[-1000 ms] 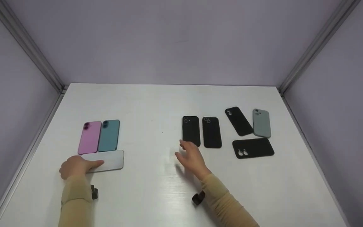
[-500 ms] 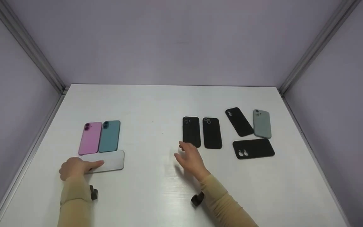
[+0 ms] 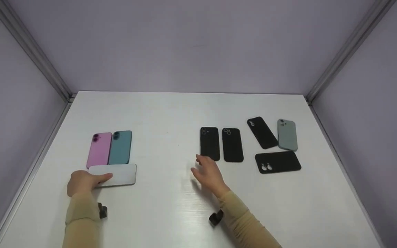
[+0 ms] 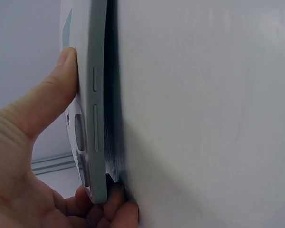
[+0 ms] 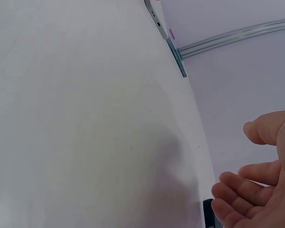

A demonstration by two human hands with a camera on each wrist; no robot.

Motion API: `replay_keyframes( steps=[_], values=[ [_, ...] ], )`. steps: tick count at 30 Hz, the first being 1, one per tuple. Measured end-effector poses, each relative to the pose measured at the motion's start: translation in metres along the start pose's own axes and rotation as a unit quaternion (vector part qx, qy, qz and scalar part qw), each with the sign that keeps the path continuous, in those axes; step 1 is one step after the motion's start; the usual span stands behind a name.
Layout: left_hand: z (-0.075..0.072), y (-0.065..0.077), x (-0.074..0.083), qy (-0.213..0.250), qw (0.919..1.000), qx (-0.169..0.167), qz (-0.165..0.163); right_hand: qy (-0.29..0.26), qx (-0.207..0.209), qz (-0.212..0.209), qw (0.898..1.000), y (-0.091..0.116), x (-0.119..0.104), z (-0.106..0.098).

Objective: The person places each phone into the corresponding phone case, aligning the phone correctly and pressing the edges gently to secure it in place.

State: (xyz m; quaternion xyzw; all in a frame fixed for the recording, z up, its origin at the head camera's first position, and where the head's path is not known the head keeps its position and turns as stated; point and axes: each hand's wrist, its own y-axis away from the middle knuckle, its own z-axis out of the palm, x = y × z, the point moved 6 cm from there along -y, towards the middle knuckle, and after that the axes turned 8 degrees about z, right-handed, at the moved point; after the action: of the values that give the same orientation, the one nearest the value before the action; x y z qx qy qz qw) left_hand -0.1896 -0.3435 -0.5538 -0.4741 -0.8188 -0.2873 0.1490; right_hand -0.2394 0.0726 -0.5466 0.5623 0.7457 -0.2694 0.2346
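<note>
In the head view, my left hand [image 3: 81, 182] grips the left end of a white phone [image 3: 124, 174]. Its thumb lies on the phone's upper face; the left wrist view shows the other fingers curled under the end, beside the camera lenses [image 4: 80, 168]. That view also shows a dark gap between phone and table. A pink phone [image 3: 99, 150] and a teal phone [image 3: 120, 147] lie side by side just behind. My right hand [image 3: 210, 175] hovers over the table with fingers relaxed and nothing held, near a black phone case [image 3: 210, 143] whose lower edge it partly hides.
Another black case [image 3: 233, 144] lies right of the first. Farther right are a tilted black case [image 3: 262, 132], a grey-green case [image 3: 287, 134] and a sideways black case [image 3: 277, 162]. Walls enclose the white table [image 3: 164, 113] at the back and sides.
My left hand's fingers have drawn in slightly around the white phone's end, and the phone has risen a little. The right hand stays about where it was.
</note>
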Motion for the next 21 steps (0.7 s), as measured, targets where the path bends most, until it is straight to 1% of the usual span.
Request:
replay_keyframes(
  steps=[4, 7, 9, 11, 13, 15, 18, 21],
  values=[
    [0.002, 0.0, 0.003, 0.012, 0.9998, 0.003, 0.016, 0.0, 0.0, 0.001, 1.0, 0.0, 0.001, 0.0],
    [0.002, 0.0, 0.004, 0.01, 0.9995, 0.007, 0.029, -0.006, 0.0, -0.001, 1.0, 0.0, 0.001, 0.0],
    [0.002, 0.001, 0.003, 0.014, 0.9993, 0.011, 0.034, -0.009, 0.001, -0.004, 1.0, -0.001, 0.001, 0.0],
    [0.002, 0.002, 0.001, 0.028, 0.9989, 0.015, 0.034, -0.011, 0.003, -0.008, 1.0, -0.001, 0.001, -0.001],
    [0.001, 0.003, -0.002, 0.058, 0.9978, 0.019, 0.027, -0.013, 0.003, -0.012, 1.0, 0.0, 0.001, -0.001],
    [0.001, 0.003, -0.005, 0.105, 0.9942, 0.02, 0.015, -0.017, 0.005, -0.016, 1.0, 0.0, 0.001, -0.003],
    [0.001, 0.002, -0.009, 0.185, 0.9826, 0.018, -0.006, -0.019, 0.009, -0.018, 1.0, 0.0, 0.001, -0.004],
    [0.002, 0.001, -0.011, 0.239, 0.9706, 0.019, -0.017, -0.019, 0.011, -0.014, 1.0, -0.001, 0.002, -0.004]
  ],
)
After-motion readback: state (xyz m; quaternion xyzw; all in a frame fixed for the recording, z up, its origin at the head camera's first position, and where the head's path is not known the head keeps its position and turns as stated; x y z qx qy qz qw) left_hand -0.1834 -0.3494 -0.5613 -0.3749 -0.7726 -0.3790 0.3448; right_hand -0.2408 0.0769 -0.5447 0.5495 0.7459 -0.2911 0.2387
